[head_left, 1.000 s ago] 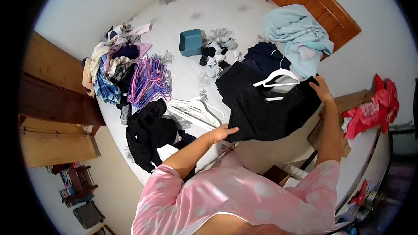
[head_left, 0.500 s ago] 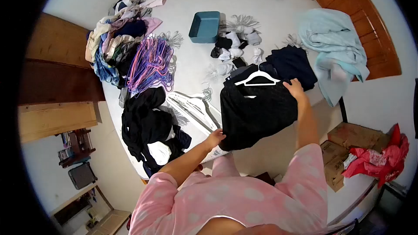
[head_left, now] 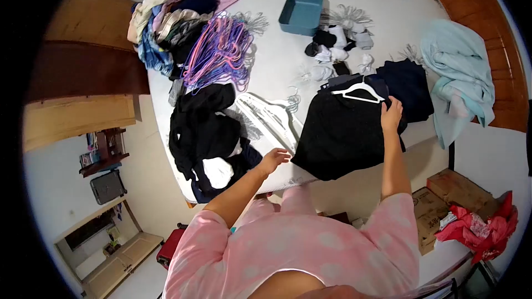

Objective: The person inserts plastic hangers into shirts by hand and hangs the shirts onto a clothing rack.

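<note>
A black shirt [head_left: 342, 135] lies spread at the bed's near edge, with a white hanger [head_left: 360, 95] in its neck. My right hand [head_left: 392, 115] grips the shirt's right shoulder beside the hanger's end. Just left of the shirt's lower left corner is my left hand [head_left: 275, 160], its fingers apart and holding nothing. More white hangers [head_left: 266, 117] are stacked beyond that hand. Dark folded clothes [head_left: 407, 91] lie behind and to the right of the shirt, partly covered by it.
Purple and pink hangers [head_left: 219, 55], a heap of mixed clothes [head_left: 172, 14] and a black clothes pile [head_left: 202, 127] occupy the bed's left. A teal bin [head_left: 301, 14] stands near rolled socks [head_left: 332, 44]. A pale blue blanket [head_left: 457, 66] lies right; cardboard boxes [head_left: 460, 188] sit below.
My left hand has let go of the shirt's lower left corner and moved slightly left of it. The shirt now lies flatter. The view has shifted, moving the bed's contents rightward and up.
</note>
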{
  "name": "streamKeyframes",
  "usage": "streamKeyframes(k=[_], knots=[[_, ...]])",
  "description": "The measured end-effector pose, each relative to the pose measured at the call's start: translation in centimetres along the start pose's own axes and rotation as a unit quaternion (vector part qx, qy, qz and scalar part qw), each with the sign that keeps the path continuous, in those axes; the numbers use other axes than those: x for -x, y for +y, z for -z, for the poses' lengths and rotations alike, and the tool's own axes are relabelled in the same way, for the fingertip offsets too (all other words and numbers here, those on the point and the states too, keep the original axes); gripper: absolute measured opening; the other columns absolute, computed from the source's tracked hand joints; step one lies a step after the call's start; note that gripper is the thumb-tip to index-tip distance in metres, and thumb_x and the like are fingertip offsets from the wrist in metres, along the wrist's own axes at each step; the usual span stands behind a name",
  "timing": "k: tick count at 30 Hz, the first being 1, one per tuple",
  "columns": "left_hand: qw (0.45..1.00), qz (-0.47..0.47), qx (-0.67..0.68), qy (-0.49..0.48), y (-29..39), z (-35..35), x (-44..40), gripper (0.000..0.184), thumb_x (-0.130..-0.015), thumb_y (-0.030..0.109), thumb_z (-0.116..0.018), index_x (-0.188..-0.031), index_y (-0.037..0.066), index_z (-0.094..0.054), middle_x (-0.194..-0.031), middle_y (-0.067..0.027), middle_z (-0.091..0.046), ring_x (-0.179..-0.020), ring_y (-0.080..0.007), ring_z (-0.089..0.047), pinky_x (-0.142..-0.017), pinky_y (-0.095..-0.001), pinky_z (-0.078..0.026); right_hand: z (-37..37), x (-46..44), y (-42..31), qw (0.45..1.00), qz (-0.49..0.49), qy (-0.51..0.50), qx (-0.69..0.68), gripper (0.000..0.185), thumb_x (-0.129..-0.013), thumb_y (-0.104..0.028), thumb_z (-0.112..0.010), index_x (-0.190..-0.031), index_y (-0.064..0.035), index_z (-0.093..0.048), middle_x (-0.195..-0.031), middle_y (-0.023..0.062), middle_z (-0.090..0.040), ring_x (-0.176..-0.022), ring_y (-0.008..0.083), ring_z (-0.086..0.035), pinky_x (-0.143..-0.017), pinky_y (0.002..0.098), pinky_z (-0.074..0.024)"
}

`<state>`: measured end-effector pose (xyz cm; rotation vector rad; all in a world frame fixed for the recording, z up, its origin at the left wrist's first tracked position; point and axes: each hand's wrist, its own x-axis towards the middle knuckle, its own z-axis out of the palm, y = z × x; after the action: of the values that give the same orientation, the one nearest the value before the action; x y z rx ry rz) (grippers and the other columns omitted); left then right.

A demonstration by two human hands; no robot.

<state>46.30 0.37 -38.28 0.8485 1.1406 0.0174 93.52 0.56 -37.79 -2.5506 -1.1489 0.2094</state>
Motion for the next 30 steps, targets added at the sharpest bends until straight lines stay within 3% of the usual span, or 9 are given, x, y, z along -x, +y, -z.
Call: streamKeyframes(k=[4, 7, 11, 12, 16, 20, 23, 26, 30], knots=[[0.997, -0.034, 0.051, 0.053, -1.8, 4.2, 0.8, 0.026, -0.092, 0.016, -0.054, -0.117, 0.008, -0.051, -0.115, -0.0087, -0.062, -0.103, -0.0187, -0.058, -0.088, -0.0312, -0.04, -1.2, 5.9, -6.4, 0.968, 0.115, -0.001, -0.224, 0.01, -0.086, -0.006, -0.058, -0.094, -0.001, -0.056, -0.092, 0.0151, -0.057, -0.085, 0.0313, -0.057, -0.076, 0.0368, -0.0469], [0.985, -0.038, 0.134, 0.1, -2.4, 7.3, 3.4, 0.023, -0.09, 0.007, -0.054, -0.112, 0.003, -0.052, -0.107, -0.0112, -0.063, -0.094, -0.019, -0.06, -0.086, -0.0296, -0.045, -3.8, 13.4, -14.2, 0.94, 0.124, -0.134, -0.288, 0.007, -0.087, -0.009, -0.057, -0.086, -0.0028, -0.058, -0.083, 0.0149, -0.06, -0.079, 0.031, -0.06, -0.071, 0.0372, -0.0482], [0.976, -0.036, 0.168, 0.137, -4.5, 9.9, 6.8, 0.022, -0.09, 0.005, -0.055, -0.112, 0.003, -0.052, -0.106, -0.0118, -0.063, -0.095, -0.019, -0.06, -0.086, -0.0303, -0.046, -12.0, 19.9, -17.5, 0.923, 0.108, -0.258, -0.266, 0.012, -0.084, -0.011, -0.062, -0.088, -0.0015, -0.056, -0.085, 0.0171, -0.062, -0.081, 0.0345, -0.061, -0.072, 0.0388, -0.0486], [0.98, -0.031, 0.137, 0.138, -5.6, 10.8, 7.5, 0.021, -0.093, 0.012, -0.053, -0.114, 0.006, -0.053, -0.11, -0.0098, -0.062, -0.098, -0.0201, -0.061, -0.089, -0.0322, -0.045, -14.0, 20.7, -17.6, 0.923, 0.103, -0.29, -0.233, 0.018, -0.083, -0.013, -0.064, -0.095, -0.0017, -0.057, -0.095, 0.0177, -0.061, -0.09, 0.0347, -0.06, -0.077, 0.0399, -0.0481], [0.968, -0.016, 0.179, 0.173, -7.4, 12.5, 11.4, 0.022, -0.093, 0.009, -0.052, -0.115, 0.004, -0.051, -0.109, -0.0091, -0.062, -0.097, -0.019, -0.06, -0.089, -0.0304, -0.045, -19.3, 23.0, -18.4, 0.927, 0.064, -0.365, -0.054, 0.044, -0.085, -0.018, -0.063, -0.123, -0.0039, -0.047, -0.125, 0.0193, -0.049, -0.114, 0.0365, -0.051, -0.092, 0.0431, -0.0451], [0.964, 0.022, 0.176, 0.196, -9.2, 13.4, 14.6, 0.022, -0.094, 0.009, -0.051, -0.115, 0.004, -0.051, -0.108, -0.0085, -0.062, -0.095, -0.0173, -0.06, -0.086, -0.0282, -0.044, -21.5, 23.5, -19.1, 0.911, -0.013, -0.41, 0.032, 0.039, -0.083, -0.017, -0.065, -0.113, -0.0013, -0.046, -0.123, 0.0208, -0.051, -0.111, 0.0371, -0.053, -0.088, 0.0434, -0.0475], [0.961, 0.005, 0.202, 0.188, -11.5, 13.6, 15.6, 0.021, -0.094, 0.012, -0.052, -0.114, 0.004, -0.052, -0.108, -0.0076, -0.063, -0.095, -0.0152, -0.06, -0.082, -0.0256, -0.042, -25.0, 24.4, -17.3, 0.932, 0.062, -0.348, 0.081, 0.035, -0.084, -0.021, -0.061, -0.112, -0.0045, -0.048, -0.111, 0.0197, -0.059, -0.097, 0.0361, -0.062, -0.078, 0.0439, -0.0525], [0.96, 0.013, 0.208, 0.187, -12.3, 13.4, 15.8, 0.02, -0.094, 0.012, -0.052, -0.113, 0.004, -0.053, -0.106, -0.0084, -0.063, -0.095, -0.0162, -0.06, -0.085, -0.0277, -0.045, -22.6, 24.3, -19.4, 0.931, 0.048, -0.354, 0.079, 0.04, -0.079, -0.024, -0.064, -0.109, -0.0034, -0.05, -0.106, 0.0196, -0.061, -0.092, 0.037, -0.063, -0.077, 0.0454, -0.0525], [0.958, 0.002, 0.229, 0.174, -10.2, 12.6, 16.3, 0.02, -0.094, 0.011, -0.052, -0.113, 0.003, -0.053, -0.106, -0.0088, -0.063, -0.095, -0.0169, -0.06, -0.085, -0.0273, -0.047, -19.1, 24.6, -21.1, 0.938, 0.043, -0.334, -0.081, 0.04, -0.073, -0.026, -0.064, -0.102, -0.0016, -0.052, -0.096, 0.0213, -0.064, -0.085, 0.0378, -0.063, -0.074, 0.0457, -0.0514]])
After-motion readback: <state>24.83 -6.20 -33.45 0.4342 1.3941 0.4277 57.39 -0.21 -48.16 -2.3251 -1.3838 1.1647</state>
